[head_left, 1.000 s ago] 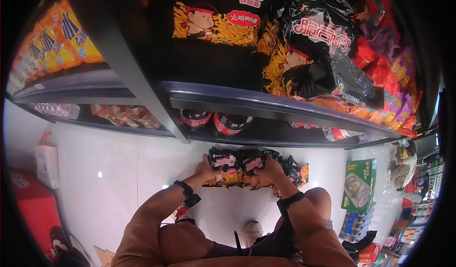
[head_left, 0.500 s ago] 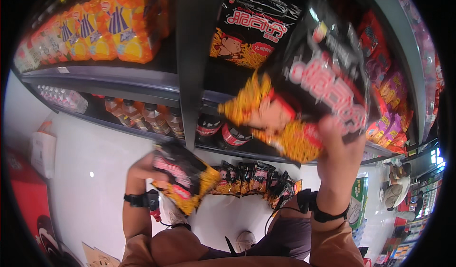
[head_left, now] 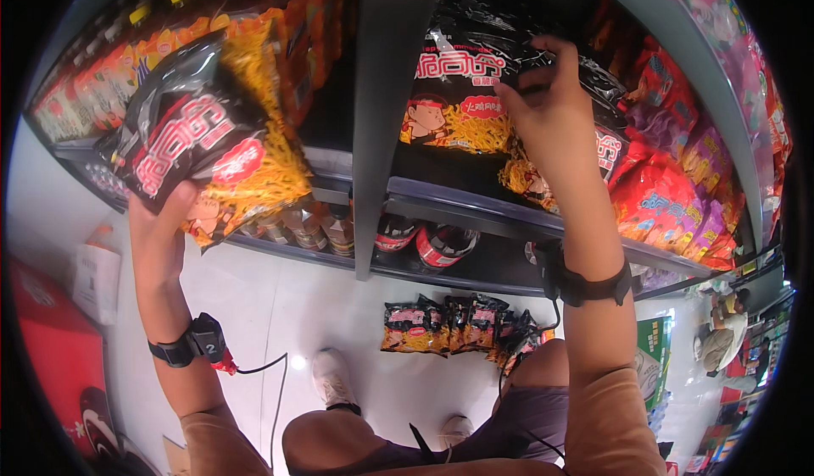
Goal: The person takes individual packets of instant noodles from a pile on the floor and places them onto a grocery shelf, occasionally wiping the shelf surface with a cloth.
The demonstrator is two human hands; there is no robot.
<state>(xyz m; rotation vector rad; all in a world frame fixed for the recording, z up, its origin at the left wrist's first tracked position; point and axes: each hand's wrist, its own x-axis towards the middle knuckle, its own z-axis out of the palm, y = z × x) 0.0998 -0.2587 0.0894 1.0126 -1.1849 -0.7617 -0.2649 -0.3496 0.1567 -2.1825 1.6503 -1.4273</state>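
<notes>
My left hand is closed on the lower edge of a black and yellow bag of crispy noodle snacks, raised at the left in front of the shelf. My right hand reaches into the shelf compartment, its thumb and fingers apart. Just left of it, an upright black noodle snack bag stands on the shelf. A second black bag stands beside that one, partly hidden behind my right hand and forearm.
A dark upright post divides the shelves. Red and purple snack bags fill the right side; orange pouches stand at left. Dark bottles sit on the lower shelf. Several more black noodle bags stand on the floor near my feet.
My right hand has moved its large black bag from in front of the shelf onto it and let go. My left hand has lifted its bag up and to the left.
</notes>
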